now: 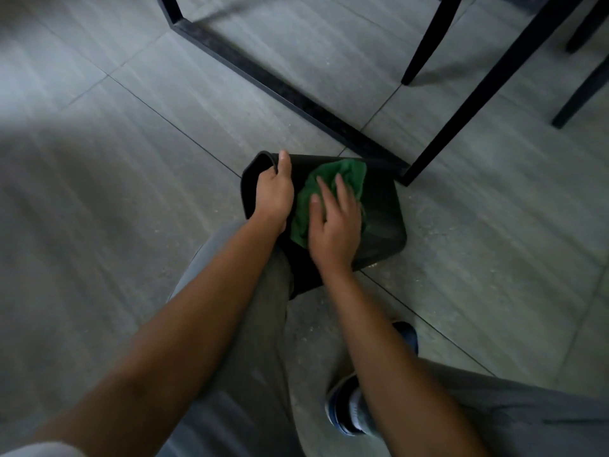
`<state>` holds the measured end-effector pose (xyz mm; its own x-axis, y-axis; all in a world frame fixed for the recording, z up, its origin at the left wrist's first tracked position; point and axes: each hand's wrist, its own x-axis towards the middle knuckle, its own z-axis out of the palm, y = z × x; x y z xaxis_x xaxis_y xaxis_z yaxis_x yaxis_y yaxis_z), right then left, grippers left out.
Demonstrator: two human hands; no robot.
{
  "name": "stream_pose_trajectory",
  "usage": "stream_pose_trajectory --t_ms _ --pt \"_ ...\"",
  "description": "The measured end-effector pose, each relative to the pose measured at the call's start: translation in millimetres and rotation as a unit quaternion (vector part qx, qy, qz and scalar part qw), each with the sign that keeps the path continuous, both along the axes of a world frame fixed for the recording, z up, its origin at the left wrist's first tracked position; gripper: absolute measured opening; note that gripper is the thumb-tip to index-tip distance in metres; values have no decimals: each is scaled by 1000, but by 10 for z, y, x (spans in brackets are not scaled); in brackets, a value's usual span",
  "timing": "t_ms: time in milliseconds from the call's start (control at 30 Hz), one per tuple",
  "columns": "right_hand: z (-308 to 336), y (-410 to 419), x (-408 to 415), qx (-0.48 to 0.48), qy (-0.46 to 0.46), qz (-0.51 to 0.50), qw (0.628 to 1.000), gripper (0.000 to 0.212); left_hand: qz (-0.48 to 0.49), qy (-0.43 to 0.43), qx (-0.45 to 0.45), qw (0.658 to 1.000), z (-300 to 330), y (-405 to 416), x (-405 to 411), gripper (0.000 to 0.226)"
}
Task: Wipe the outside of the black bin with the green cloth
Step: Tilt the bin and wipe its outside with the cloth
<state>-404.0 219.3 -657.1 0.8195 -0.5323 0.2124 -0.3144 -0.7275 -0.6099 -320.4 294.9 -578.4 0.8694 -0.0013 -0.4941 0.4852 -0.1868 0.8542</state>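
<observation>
Black bin (385,209): laid tilted on its side on the tiled floor (131,159), between the person's knees and a black frame bar (280,90); the open rim is turned to the left and away, the base to the right and nearer, so the long axis runs from upper left to lower right. Left hand (275,192): grip clenched over the rim, fingers hooked inside, thumb on the outer wall, the bin steadied by it. Green cloth (333,183): bunched and pressed flat on the upward-facing side wall. Right hand (334,225): laid palm down on the cloth with fingers spread, grip released rather than closed, the cloth held by pressure only. Unwiped wall is judged to lie mostly to the right of the cloth, toward the base, nearer the right hand. Surroundings: grey floor tiles with dark joints, dim light, black chair legs (428,37) at upper right, well apart from the hands.
</observation>
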Motion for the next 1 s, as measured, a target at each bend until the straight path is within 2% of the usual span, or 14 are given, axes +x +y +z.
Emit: stream_pose_trajectory --t_ms 67,133,200,233,300,367,400,433,500,567,633,700,833,1000 --pt "-179 -283 -129 14 20 -45 999 54 2 9 -9 1000 -13 36 27 47" --pt "-394 -611 -329 80 75 -157 981 62 -2 22 -15 1000 -35 56 45 43" --pt "-378 -525 -358 110 75 -201 971 56 7 19 -12 1000 -57 46 83 43" --pt "-290 -342 -306 91 44 -178 979 50 21 17 -8 1000 -76 43 116 44" --pt "-127 91 -232 41 -11 -70 997 43 47 32 -6 998 -91 66 162 45" --pt "-72 235 -218 21 -33 30 999 42 47 52 -8 998 -124 87 178 45" --pt "-110 159 -221 18 -31 36 999 42 38 57 -4 998 -150 88 180 45" --pt "-211 26 -251 15 -22 8 1000 43 30 57 0 998 -158 91 173 45" --pt "-437 -348 -361 27 18 -115 993 48 20 58 -4 998 -130 93 142 46" --pt "-516 -648 -472 111 63 -220 967 56 15 60 -11 998 -147 101 157 45" --pt "-518 -742 -502 168 114 -300 932 50 23 69 -5 997 -184 115 172 45" --pt "-505 -658 -477 135 132 -328 926 44 33 73 1 997 -202 109 184 44" --pt "-288 -450 -406 47 121 -269 954 42 27 63 14 998 -201 85 208 45" --pt "359 -178 -28 68 173 -77 980 33 24 45 24 998 -216 18 162 51"
